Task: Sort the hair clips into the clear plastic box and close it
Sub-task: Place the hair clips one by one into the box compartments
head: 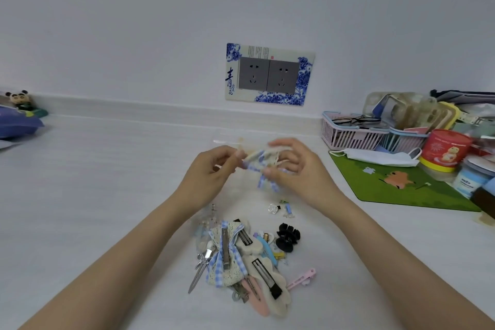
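Both hands hold a blue-gingham and cream lace bow clip [261, 162] above the white table. My left hand [211, 169] pinches its left end; my right hand [293, 166] grips its right side, and blue ribbons hang below. Just behind the hands a faint clear plastic box [227, 141] shows only as an edge, mostly hidden. A pile of hair clips [241, 257] lies nearer me: a second gingham bow clip [226, 254], cream fabric clips, a black claw clip [287, 237], a pink clip [301, 278], and a silver clip [199, 269].
A green mat [396, 185] lies at the right with a face mask [375, 157] on it. Behind it stand pink baskets [353, 134], a red tin [446, 149] and jars. A wall socket [269, 75] is straight ahead. A blue bag [18, 123] sits far left.
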### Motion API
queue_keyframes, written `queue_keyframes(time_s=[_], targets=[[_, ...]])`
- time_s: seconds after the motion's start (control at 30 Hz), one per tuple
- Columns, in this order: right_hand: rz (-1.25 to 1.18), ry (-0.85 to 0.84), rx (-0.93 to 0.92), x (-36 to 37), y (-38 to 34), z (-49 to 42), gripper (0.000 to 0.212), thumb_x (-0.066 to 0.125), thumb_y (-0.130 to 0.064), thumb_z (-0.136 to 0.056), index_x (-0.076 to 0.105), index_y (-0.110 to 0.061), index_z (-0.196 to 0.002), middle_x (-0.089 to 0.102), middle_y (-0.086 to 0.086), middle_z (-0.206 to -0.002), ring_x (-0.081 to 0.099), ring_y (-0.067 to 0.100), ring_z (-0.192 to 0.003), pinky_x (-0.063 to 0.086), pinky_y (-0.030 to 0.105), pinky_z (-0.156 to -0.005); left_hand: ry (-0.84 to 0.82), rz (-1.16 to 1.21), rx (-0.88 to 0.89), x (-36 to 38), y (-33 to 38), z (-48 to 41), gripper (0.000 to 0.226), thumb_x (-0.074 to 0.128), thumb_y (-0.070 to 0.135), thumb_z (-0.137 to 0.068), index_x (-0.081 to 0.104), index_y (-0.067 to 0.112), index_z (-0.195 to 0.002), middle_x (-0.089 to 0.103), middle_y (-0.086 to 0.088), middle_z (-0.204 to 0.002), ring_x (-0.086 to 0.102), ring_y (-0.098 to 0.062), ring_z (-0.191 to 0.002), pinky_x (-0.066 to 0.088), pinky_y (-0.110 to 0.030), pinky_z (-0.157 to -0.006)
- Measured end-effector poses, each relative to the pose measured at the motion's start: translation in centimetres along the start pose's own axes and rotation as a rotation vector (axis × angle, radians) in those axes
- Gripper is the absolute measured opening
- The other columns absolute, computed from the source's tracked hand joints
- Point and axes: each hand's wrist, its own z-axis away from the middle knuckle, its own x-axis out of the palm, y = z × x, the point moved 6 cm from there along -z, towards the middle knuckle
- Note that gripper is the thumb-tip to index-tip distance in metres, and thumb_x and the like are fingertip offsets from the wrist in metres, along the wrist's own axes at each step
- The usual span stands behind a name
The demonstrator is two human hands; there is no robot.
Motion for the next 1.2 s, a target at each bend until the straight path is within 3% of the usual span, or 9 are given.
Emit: queue_keyframes(time_s=[0.07,0.17,0.3,0.5,0.63,0.73,0.87,1.03,1.2], targets=[[-0.019,0.129,0.031,-1.8,-0.2,-1.2,0.042,0.073,-0.016,-0.078,0.056,-0.026,-0.116,0.062,-0.007,-0.076,0.061,0.001,-0.061,0.049,0.013,-0.063,0.058,-0.077,0.009,-0.5,-0.9,-0.3,0.027,0.049,0.043,-0.090,0.067,0.025,-0.099,0.070,0.014,-0.091,0.059,-0.002,-0.082,0.042,-0.015,-0.071],[0.022,0.238,0.127,-3.9,0.6,-3.6,0.028,0.072,-0.022,-0.081,0.062,-0.023,-0.107,0.069,0.000,-0.087,0.064,0.009,-0.077,0.050,0.021,-0.065,0.051,-0.254,0.043,-0.6,-2.0,-0.4,0.029,0.047,0.047,-0.092,0.062,0.031,-0.110,0.062,0.020,-0.107,0.053,-0.003,-0.100,0.037,-0.017,-0.083],[0.149,0.219,0.250,-3.6,2.8,-5.9,0.023,0.074,-0.022,-0.078,0.060,-0.019,-0.095,0.068,0.012,-0.095,0.062,0.019,-0.076,0.049,0.028,-0.063,-0.025,-0.464,0.140,0.1,-2.5,-0.5,0.048,0.036,0.059,-0.085,0.061,0.033,-0.116,0.058,0.022,-0.111,0.043,-0.001,-0.112,0.027,-0.024,-0.095],[0.223,0.270,0.276,-3.0,3.8,-7.0,0.024,0.076,-0.024,-0.075,0.055,-0.019,-0.083,0.066,0.018,-0.094,0.067,0.028,-0.073,0.060,0.042,-0.062,-0.030,-0.505,0.154,0.0,-2.8,-0.6,0.049,0.035,0.060,-0.085,0.062,0.033,-0.116,0.061,0.019,-0.113,0.047,-0.006,-0.116,0.033,-0.032,-0.102],[0.386,0.180,0.264,-2.5,2.7,-7.3,0.029,0.072,-0.034,-0.078,0.060,-0.014,-0.096,0.066,0.008,-0.096,0.068,0.028,-0.081,0.059,0.046,-0.071,-0.035,-0.552,0.135,-0.3,-3.3,-0.8,0.049,0.033,0.060,-0.086,0.061,0.034,-0.117,0.063,0.015,-0.118,0.050,-0.011,-0.120,0.033,-0.041,-0.107],[0.649,0.131,0.125,-2.3,1.4,-6.6,0.030,0.057,-0.043,-0.087,0.064,-0.021,-0.107,0.064,-0.004,-0.111,0.061,0.017,-0.093,0.050,0.034,-0.081,-0.063,-0.557,0.131,-0.3,-3.5,-0.8,0.049,0.032,0.060,-0.088,0.060,0.034,-0.119,0.062,0.016,-0.122,0.052,-0.007,-0.118,0.035,-0.041,-0.106],[0.708,-0.033,-0.042,-1.9,1.1,-4.9,0.043,0.037,-0.046,-0.097,0.072,-0.021,-0.097,0.070,-0.003,-0.105,0.060,0.015,-0.099,0.043,0.036,-0.093,-0.070,-0.546,0.119,-0.3,-3.5,-0.7,0.050,0.031,0.059,-0.088,0.059,0.033,-0.120,0.062,0.015,-0.122,0.053,-0.007,-0.116,0.035,-0.040,-0.106],[1.005,-0.228,-0.051,-0.6,3.5,-3.6,0.060,0.020,-0.046,-0.099,0.068,-0.010,-0.091,0.067,0.004,-0.098,0.052,0.014,-0.110,0.002,0.028,-0.114,-0.089,-0.558,0.125,-0.3,-3.2,-0.7,0.054,0.029,0.062,-0.086,0.059,0.033,-0.120,0.062,0.014,-0.122,0.054,-0.008,-0.113,0.034,-0.038,-0.105],[0.899,-0.210,-0.054,0.1,2.5,-3.7,0.051,0.023,-0.043,-0.100,0.061,-0.012,-0.086,0.065,0.002,-0.088,0.054,0.014,-0.098,0.010,0.038,-0.118,-0.116,-0.549,0.123,-0.5,-2.6,-0.6,0.058,0.029,0.064,-0.083,0.059,0.031,-0.121,0.061,0.013,-0.124,0.053,-0.009,-0.117,0.034,-0.031,-0.104]])
